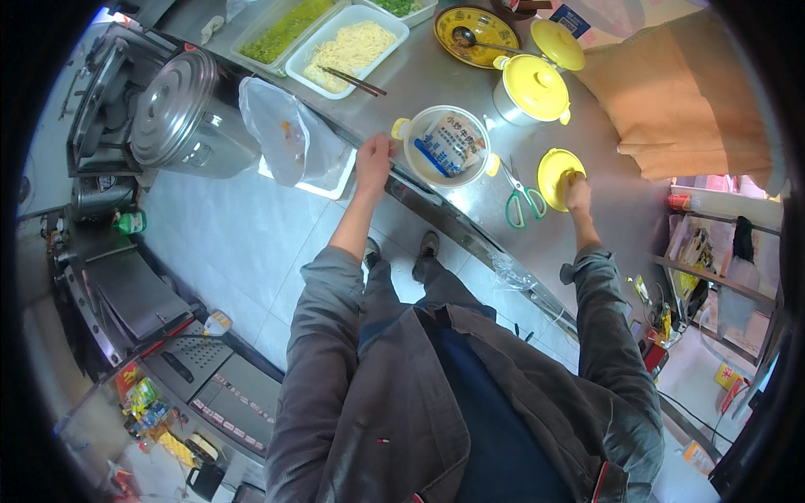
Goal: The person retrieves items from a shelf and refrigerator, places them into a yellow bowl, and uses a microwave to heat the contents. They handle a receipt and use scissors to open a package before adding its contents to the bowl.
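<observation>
My right hand (576, 190) grips the knob of a yellow lid (556, 168), which lies flat at the steel counter. Beside the yellow handle of a round pot (410, 165) is my left hand (375, 156), its fingers curled; whether it touches the handle I cannot tell. In the pot lies a printed plastic food packet (451, 146). Scissors with green handles (525, 202) rest open between pot and lid. Behind them stands a second pot with its yellow lid on (534, 88).
Along the back are a tray of noodles (355, 47) with chopsticks (352, 81), a tub of green liquid (283, 34) and a brown-rimmed plate (477, 36) with a ladle. A bag-lined bin (292, 135) and a large lidded steel pot (188, 113) stand left of the counter edge.
</observation>
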`<action>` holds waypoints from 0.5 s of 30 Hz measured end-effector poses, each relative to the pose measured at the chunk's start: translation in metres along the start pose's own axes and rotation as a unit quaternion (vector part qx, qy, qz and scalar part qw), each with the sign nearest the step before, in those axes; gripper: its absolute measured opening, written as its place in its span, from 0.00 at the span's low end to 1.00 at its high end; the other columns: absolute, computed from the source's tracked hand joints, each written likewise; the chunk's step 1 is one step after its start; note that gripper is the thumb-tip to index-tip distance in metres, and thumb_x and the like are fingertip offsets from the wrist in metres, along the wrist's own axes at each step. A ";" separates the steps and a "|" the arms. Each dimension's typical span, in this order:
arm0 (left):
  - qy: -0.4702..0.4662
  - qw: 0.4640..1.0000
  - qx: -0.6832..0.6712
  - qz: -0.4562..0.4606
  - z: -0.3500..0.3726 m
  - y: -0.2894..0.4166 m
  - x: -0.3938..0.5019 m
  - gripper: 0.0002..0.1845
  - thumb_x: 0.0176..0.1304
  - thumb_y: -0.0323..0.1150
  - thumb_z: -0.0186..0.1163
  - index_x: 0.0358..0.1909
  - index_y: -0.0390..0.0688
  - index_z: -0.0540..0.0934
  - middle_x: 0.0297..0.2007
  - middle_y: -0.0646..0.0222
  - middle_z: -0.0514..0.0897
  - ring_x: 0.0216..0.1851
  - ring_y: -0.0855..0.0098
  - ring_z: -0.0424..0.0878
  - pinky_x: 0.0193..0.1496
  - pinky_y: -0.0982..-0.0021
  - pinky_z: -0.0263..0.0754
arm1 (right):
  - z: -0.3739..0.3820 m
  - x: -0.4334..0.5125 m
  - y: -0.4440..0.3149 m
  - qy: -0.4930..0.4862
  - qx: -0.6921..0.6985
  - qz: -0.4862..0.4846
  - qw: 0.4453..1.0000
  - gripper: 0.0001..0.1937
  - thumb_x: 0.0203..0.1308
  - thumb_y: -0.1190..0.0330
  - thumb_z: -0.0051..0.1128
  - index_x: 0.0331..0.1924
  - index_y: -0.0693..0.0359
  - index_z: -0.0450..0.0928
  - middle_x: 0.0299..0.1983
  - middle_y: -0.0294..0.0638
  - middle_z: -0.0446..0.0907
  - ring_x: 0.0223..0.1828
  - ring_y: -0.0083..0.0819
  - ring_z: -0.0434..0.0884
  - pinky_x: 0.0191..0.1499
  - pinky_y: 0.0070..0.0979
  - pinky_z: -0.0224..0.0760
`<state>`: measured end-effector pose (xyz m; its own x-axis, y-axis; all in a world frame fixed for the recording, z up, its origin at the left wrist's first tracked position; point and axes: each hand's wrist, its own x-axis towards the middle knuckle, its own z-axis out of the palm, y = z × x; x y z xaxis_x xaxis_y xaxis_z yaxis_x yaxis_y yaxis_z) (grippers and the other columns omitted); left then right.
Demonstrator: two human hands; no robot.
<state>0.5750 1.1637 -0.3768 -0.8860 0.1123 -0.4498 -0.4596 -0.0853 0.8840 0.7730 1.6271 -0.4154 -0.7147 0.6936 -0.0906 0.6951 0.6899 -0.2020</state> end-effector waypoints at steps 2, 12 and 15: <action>-0.028 0.999 -0.024 -0.012 0.006 -0.002 0.008 0.18 0.74 0.39 0.56 0.53 0.36 0.82 0.35 0.71 0.84 0.34 0.79 0.78 0.35 0.75 0.72 | -0.018 -0.022 -0.021 0.059 0.022 -0.061 0.996 0.23 0.69 0.55 0.55 0.55 0.67 0.76 0.50 0.62 0.81 0.47 0.63 0.81 0.52 0.49 0.75; -0.043 0.997 -0.063 -0.026 0.026 -0.005 0.016 0.14 0.72 0.38 0.59 0.47 0.38 0.83 0.33 0.72 0.83 0.30 0.77 0.78 0.32 0.73 0.72 | -0.073 -0.093 -0.254 0.079 0.239 -0.324 0.912 0.18 0.64 0.68 0.60 0.55 0.66 0.77 0.51 0.56 0.78 0.49 0.50 0.80 0.51 0.38 0.75; -0.067 0.984 -0.156 -0.061 0.018 -0.002 0.017 0.10 0.72 0.36 0.58 0.42 0.40 0.82 0.30 0.73 0.81 0.27 0.79 0.76 0.29 0.75 0.71 | -0.063 -0.102 -0.314 0.055 0.273 -0.406 0.870 0.18 0.65 0.70 0.59 0.58 0.65 0.76 0.51 0.54 0.77 0.51 0.49 0.80 0.52 0.36 0.74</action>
<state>0.5621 1.1840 -0.3836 -0.8163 0.2687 -0.5113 -0.5775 -0.3596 0.7330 0.6328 1.3526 -0.2814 -0.9208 0.0591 0.3856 -0.1978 0.7813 -0.5919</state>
